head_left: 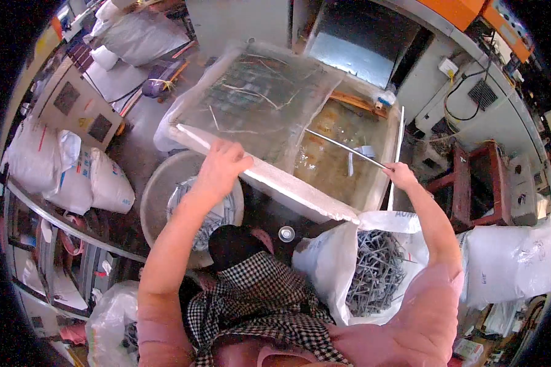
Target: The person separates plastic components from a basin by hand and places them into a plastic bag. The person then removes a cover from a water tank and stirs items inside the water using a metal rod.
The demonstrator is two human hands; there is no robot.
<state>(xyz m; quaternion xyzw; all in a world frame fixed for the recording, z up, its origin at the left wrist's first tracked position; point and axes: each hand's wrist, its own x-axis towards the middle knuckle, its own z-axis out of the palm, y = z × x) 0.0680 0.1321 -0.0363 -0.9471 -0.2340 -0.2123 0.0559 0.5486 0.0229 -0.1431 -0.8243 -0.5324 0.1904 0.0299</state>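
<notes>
Within right hand (402,175), thin rod (345,147)

We see grey floor (142,125), a vented cabinet (82,111) on our left, an orange panel (458,8) and reddish-brown stand (499,183) on our right.

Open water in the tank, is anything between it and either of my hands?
Nothing visible blocks your right hand, which holds the metal rod out over the open water. Your left hand is at the tank's near rim, where the clear plastic sheet covers the water beyond it.
</notes>
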